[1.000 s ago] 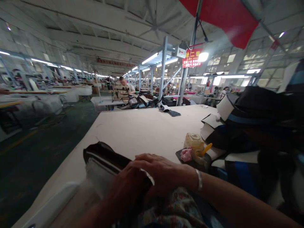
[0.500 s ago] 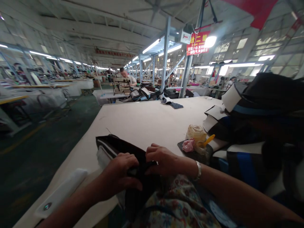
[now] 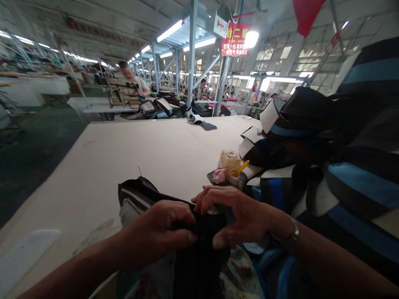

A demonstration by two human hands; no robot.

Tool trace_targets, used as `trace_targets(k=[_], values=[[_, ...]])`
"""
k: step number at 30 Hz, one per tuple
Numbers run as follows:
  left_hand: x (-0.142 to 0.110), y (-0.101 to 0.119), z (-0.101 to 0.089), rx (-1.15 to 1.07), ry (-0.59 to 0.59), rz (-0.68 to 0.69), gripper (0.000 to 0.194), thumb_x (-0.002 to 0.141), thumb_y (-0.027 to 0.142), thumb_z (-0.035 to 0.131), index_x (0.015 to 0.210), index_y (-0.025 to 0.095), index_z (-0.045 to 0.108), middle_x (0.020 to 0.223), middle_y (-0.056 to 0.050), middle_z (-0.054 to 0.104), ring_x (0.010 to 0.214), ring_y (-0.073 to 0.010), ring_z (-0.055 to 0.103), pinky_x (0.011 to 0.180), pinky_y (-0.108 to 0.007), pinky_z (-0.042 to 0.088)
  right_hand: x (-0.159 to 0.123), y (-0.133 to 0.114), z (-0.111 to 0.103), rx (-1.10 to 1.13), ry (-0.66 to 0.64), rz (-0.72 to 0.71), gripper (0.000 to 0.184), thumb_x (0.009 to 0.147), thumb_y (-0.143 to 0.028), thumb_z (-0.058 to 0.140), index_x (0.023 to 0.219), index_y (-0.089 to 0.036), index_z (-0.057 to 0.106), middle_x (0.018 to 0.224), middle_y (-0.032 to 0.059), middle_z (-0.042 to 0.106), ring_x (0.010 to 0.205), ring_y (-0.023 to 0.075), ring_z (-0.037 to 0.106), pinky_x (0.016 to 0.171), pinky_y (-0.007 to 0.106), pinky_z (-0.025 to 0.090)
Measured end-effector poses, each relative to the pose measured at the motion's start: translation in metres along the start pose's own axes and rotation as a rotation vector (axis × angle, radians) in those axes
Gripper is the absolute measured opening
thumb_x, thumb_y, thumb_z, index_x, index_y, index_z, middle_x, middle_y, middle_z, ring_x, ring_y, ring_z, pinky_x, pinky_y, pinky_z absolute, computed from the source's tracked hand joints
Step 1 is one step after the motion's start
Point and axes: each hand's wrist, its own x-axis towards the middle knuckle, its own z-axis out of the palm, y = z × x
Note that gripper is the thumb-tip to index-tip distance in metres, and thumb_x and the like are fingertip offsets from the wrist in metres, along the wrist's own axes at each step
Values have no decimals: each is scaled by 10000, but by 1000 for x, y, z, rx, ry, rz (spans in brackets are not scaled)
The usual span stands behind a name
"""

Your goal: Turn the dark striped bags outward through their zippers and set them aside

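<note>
A dark fabric piece with white lining (image 3: pixel 137 195) lies at the near edge of a large pale work table (image 3: pixel 124 153). My left hand (image 3: pixel 162 232) is closed on its dark edge, fingers curled over the cloth. My right hand (image 3: pixel 237 214), with a metal bracelet on the wrist, pinches the same edge just beside the left hand, thumb underneath. The fabric hangs down from both hands toward my lap, over flowered cloth.
A tall stack of black, blue and white fabric pieces (image 3: pixel 327 153) fills the right side. In front of it a small dark tray (image 3: pixel 226 178) holds a thread spool, a pink scrap and a yellow tool. A person sits at a machine (image 3: pixel 131 85) far behind the table.
The view has swung right and down. Both hands have come closer together on the dark fabric's edge, and the right hand has turned with its thumb under the cloth.
</note>
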Motion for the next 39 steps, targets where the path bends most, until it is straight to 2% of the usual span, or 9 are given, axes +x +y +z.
trace_targets(k=[5,13,18,22,26,30,33,36,39], values=[[4,10,4,-6,-33,30,139,834,249,575,741,150,602,775,14,543,748,-147,489,636,-245,372,1,7,16,-107,118,17,484,733,-545,823,924,-192,552,892,28,636,775,161,556,721,305,427],[5,-6,12,190,132,130,177,854,202,540,681,165,540,690,33,520,648,-109,477,592,-234,332,-6,12,18,-106,192,12,73,833,-206,710,825,-178,644,729,-12,592,726,136,525,732,299,386],[8,-14,20,251,219,228,189,848,156,535,663,155,571,679,25,525,645,-103,501,611,-231,340,-9,6,37,-271,367,69,103,690,-91,629,741,-177,606,673,-27,550,673,134,494,707,319,365],[4,-11,23,281,283,253,228,879,168,517,664,156,592,674,15,511,671,-116,517,622,-240,343,-10,7,45,-396,464,-34,98,685,-90,584,723,-181,584,640,-20,529,652,142,476,715,345,390],[0,2,12,144,103,96,174,916,233,548,813,164,670,785,13,578,754,-134,546,677,-234,384,-20,10,46,-572,432,-215,89,790,-108,571,823,-173,622,687,21,562,744,178,511,726,359,451],[4,10,0,75,-60,-41,453,1023,456,443,696,156,535,723,25,447,699,-127,433,644,-254,347,-32,5,42,-819,365,-358,62,875,-131,629,870,-192,637,742,20,631,879,193,558,849,383,499],[8,11,2,108,-120,-44,469,995,479,517,663,149,516,747,25,450,682,-115,415,629,-251,344,-38,-2,40,-949,284,-419,70,902,-143,634,942,-186,672,788,15,676,938,189,588,962,388,483],[5,11,11,201,-103,26,400,1000,416,514,720,146,608,761,15,516,695,-116,485,642,-243,365,-40,-9,40,-849,314,-340,84,884,-125,626,943,-167,668,760,23,665,871,190,590,919,396,480],[-2,9,21,420,35,166,294,978,287,513,736,162,624,747,4,581,706,-125,527,660,-251,359,-38,-19,34,-491,338,-158,65,914,-215,609,940,-170,649,779,37,649,774,176,568,799,382,469]])
